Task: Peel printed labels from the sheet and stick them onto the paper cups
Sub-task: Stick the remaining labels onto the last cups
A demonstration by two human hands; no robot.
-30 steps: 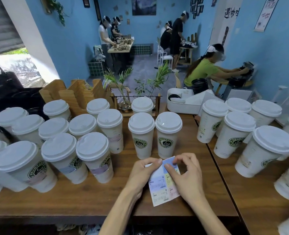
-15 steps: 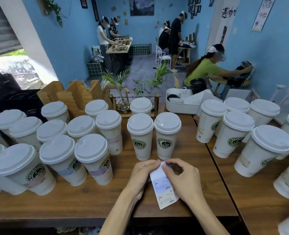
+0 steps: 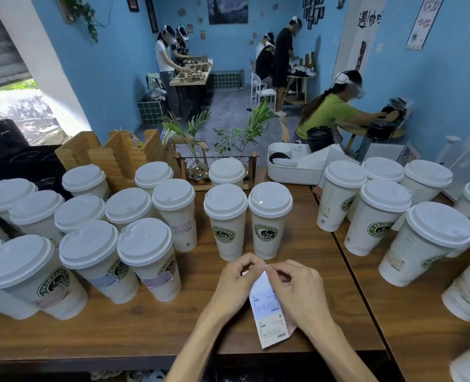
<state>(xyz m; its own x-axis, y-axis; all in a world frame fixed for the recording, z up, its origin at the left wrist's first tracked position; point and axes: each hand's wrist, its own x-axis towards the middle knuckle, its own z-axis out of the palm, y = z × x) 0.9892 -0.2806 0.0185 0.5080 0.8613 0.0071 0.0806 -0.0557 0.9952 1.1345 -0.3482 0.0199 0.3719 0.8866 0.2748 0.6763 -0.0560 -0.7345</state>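
A label sheet [image 3: 269,312] with printed labels hangs over the near table edge, held between both hands. My left hand [image 3: 235,285] pinches its upper left corner with curled fingers. My right hand [image 3: 297,290] pinches the top edge beside it, thumb and fingertips meeting my left fingers. Just beyond stand two lidded paper cups with green logos, one [image 3: 225,224] on the left and one [image 3: 269,221] on the right, showing no label. Cups at the left, such as one [image 3: 151,260], carry pastel labels low on their sides.
Several lidded cups crowd the left of the wooden table [image 3: 173,321] and a second table [image 3: 421,312] on the right. A wooden holder [image 3: 118,158], a plant stand [image 3: 214,172] and a white tray [image 3: 294,166] sit at the back. Other people work farther off.
The sheet has turned from lying wide between my hands to hanging narrow and upright. Both hands have drawn together at its top edge, fingers more tightly curled.
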